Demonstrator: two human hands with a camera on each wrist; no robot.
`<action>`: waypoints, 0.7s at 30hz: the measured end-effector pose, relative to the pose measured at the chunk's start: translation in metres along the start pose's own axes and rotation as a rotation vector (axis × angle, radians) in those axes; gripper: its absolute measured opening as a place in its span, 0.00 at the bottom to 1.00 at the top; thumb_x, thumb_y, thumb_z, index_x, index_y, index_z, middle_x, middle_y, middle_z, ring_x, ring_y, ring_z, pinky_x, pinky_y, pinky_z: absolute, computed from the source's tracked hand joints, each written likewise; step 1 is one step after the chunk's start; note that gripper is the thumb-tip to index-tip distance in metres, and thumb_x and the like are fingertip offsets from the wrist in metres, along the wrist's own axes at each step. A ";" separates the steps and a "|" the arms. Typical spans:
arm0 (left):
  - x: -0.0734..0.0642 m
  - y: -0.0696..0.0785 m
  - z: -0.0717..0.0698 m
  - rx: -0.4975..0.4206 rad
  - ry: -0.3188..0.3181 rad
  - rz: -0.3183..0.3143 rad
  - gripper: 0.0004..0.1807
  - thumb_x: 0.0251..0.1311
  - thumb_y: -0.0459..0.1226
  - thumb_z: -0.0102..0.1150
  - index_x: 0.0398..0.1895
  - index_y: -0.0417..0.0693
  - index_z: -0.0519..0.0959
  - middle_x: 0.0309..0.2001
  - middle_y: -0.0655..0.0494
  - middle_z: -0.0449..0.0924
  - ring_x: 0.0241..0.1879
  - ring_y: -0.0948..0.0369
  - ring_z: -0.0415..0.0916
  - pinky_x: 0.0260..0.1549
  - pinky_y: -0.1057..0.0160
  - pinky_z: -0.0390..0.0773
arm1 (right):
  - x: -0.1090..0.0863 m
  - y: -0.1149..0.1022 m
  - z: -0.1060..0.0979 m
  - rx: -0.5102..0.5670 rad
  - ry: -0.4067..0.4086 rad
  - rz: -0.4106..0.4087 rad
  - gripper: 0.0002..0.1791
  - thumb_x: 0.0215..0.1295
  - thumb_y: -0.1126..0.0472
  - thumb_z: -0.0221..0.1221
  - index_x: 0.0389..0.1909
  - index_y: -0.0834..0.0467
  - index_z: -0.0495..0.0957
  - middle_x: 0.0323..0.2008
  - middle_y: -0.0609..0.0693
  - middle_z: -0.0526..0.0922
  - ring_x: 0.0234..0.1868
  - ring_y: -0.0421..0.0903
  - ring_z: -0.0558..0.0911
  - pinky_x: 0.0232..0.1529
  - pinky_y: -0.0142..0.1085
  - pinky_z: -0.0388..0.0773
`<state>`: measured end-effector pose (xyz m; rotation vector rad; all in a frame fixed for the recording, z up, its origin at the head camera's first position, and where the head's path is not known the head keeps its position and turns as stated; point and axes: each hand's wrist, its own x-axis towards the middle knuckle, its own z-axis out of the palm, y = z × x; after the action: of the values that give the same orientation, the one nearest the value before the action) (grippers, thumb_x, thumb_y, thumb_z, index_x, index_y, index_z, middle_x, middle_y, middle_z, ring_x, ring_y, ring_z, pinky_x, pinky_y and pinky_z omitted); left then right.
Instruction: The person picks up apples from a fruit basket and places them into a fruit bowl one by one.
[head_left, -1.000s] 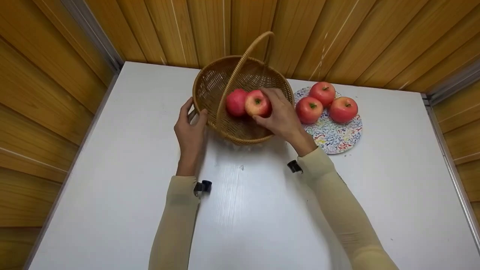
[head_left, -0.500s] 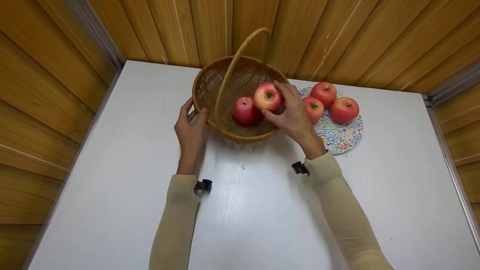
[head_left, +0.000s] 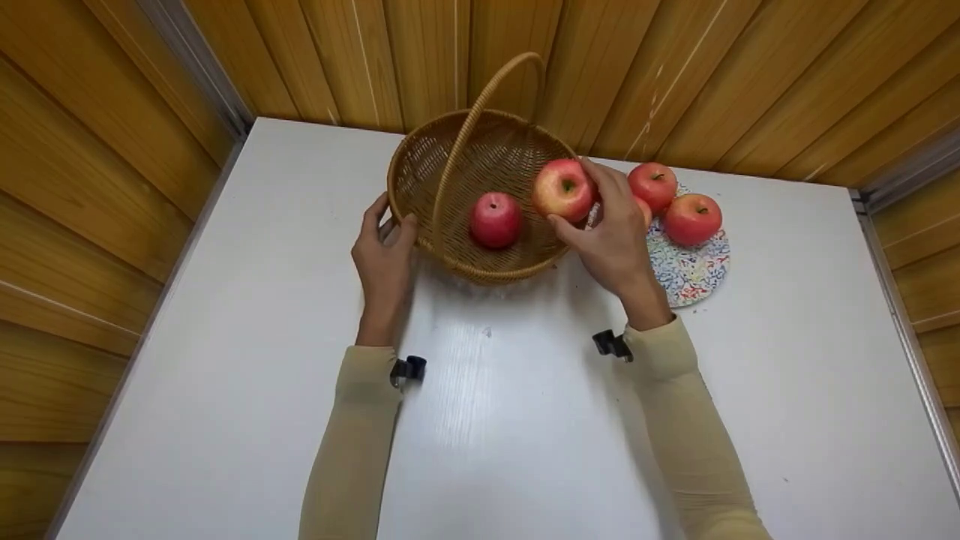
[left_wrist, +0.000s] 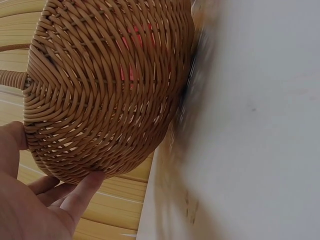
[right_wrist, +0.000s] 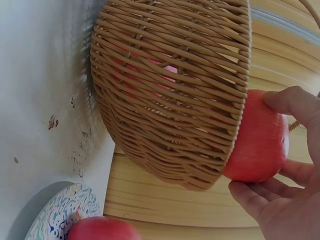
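A round wicker basket (head_left: pixel 480 262) with an arched handle stands at the back of the white table. My left hand (head_left: pixel 384 255) grips its left rim, thumb over the edge and fingers against the outer weave, as the left wrist view shows too. Between thumb and fingers my right hand (head_left: pixel 611 236) holds a red and yellow apple (head_left: pixel 562 190) at the basket's right rim. From the side, in the right wrist view, this held apple (right_wrist: pixel 257 140) is partly behind the rim. Another red apple (head_left: pixel 496 220) lies inside on the basket's floor.
To the right of the basket is a round speckled plate (head_left: pixel 694 274) bearing a back apple (head_left: pixel 652 187), a right apple (head_left: pixel 692 219) and one mostly hidden behind my right hand. A wood-plank wall (head_left: pixel 600 75) rises directly behind the table.
My right hand has lifted the held apple from beside the other one and moved it right to the rim. The apple left inside has shifted slightly. My left hand has kept its grip.
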<state>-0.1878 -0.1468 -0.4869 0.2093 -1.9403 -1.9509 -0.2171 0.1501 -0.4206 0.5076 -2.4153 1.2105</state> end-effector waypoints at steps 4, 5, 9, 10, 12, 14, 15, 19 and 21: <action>0.000 -0.001 0.001 -0.011 0.000 0.005 0.28 0.75 0.40 0.62 0.75 0.47 0.73 0.72 0.47 0.73 0.67 0.51 0.77 0.56 0.56 0.85 | -0.004 0.004 -0.006 0.008 0.035 0.005 0.42 0.59 0.60 0.78 0.73 0.66 0.73 0.65 0.59 0.78 0.65 0.50 0.77 0.70 0.40 0.72; 0.000 -0.001 0.001 -0.011 0.002 0.004 0.28 0.75 0.40 0.62 0.75 0.47 0.74 0.72 0.47 0.74 0.67 0.52 0.78 0.55 0.56 0.85 | -0.005 0.005 -0.007 0.010 0.041 0.009 0.42 0.59 0.60 0.78 0.72 0.66 0.73 0.65 0.59 0.78 0.65 0.50 0.77 0.71 0.40 0.72; 0.000 0.000 0.001 -0.004 0.006 0.001 0.28 0.75 0.41 0.62 0.75 0.48 0.74 0.71 0.48 0.74 0.66 0.54 0.78 0.56 0.57 0.85 | -0.009 0.006 -0.015 0.028 0.076 0.039 0.42 0.59 0.62 0.79 0.72 0.67 0.73 0.66 0.60 0.78 0.65 0.50 0.77 0.70 0.37 0.73; 0.000 0.000 0.001 -0.002 0.007 0.001 0.28 0.75 0.41 0.62 0.75 0.48 0.73 0.71 0.48 0.74 0.66 0.54 0.78 0.55 0.58 0.85 | -0.010 0.006 -0.017 0.033 0.087 0.049 0.42 0.59 0.62 0.79 0.72 0.68 0.73 0.66 0.61 0.78 0.64 0.50 0.77 0.70 0.36 0.73; 0.000 -0.001 0.002 -0.002 0.006 -0.001 0.28 0.75 0.41 0.62 0.75 0.47 0.73 0.71 0.48 0.74 0.66 0.54 0.78 0.55 0.58 0.85 | -0.012 0.006 -0.021 0.047 0.109 0.070 0.42 0.59 0.63 0.79 0.72 0.68 0.73 0.66 0.61 0.77 0.64 0.50 0.77 0.69 0.36 0.74; 0.001 -0.001 0.002 -0.003 0.006 -0.003 0.28 0.75 0.41 0.62 0.75 0.47 0.73 0.71 0.47 0.74 0.65 0.54 0.79 0.55 0.58 0.85 | -0.014 0.007 -0.024 0.063 0.126 0.092 0.42 0.59 0.64 0.79 0.72 0.68 0.73 0.67 0.61 0.77 0.65 0.51 0.77 0.69 0.37 0.74; 0.001 -0.001 0.002 -0.004 0.007 -0.004 0.28 0.75 0.41 0.62 0.75 0.47 0.73 0.71 0.47 0.75 0.65 0.54 0.79 0.55 0.58 0.85 | -0.015 0.007 -0.026 0.070 0.130 0.102 0.42 0.59 0.64 0.79 0.73 0.68 0.72 0.67 0.61 0.76 0.65 0.51 0.77 0.70 0.37 0.74; 0.001 -0.001 0.001 0.005 0.013 -0.009 0.28 0.75 0.41 0.62 0.75 0.47 0.73 0.71 0.49 0.74 0.66 0.54 0.78 0.55 0.58 0.85 | -0.019 0.010 -0.031 0.114 0.142 0.147 0.42 0.60 0.65 0.78 0.74 0.66 0.71 0.69 0.58 0.75 0.67 0.50 0.77 0.70 0.40 0.74; 0.001 -0.002 0.001 0.011 0.014 -0.012 0.28 0.75 0.41 0.62 0.75 0.47 0.73 0.72 0.50 0.74 0.66 0.54 0.78 0.55 0.58 0.85 | -0.021 0.012 -0.034 0.126 0.152 0.161 0.42 0.60 0.66 0.78 0.74 0.65 0.71 0.70 0.57 0.75 0.67 0.49 0.77 0.70 0.40 0.75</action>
<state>-0.1893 -0.1468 -0.4882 0.2371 -1.9450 -1.9418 -0.1991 0.1875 -0.4205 0.2492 -2.2969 1.4218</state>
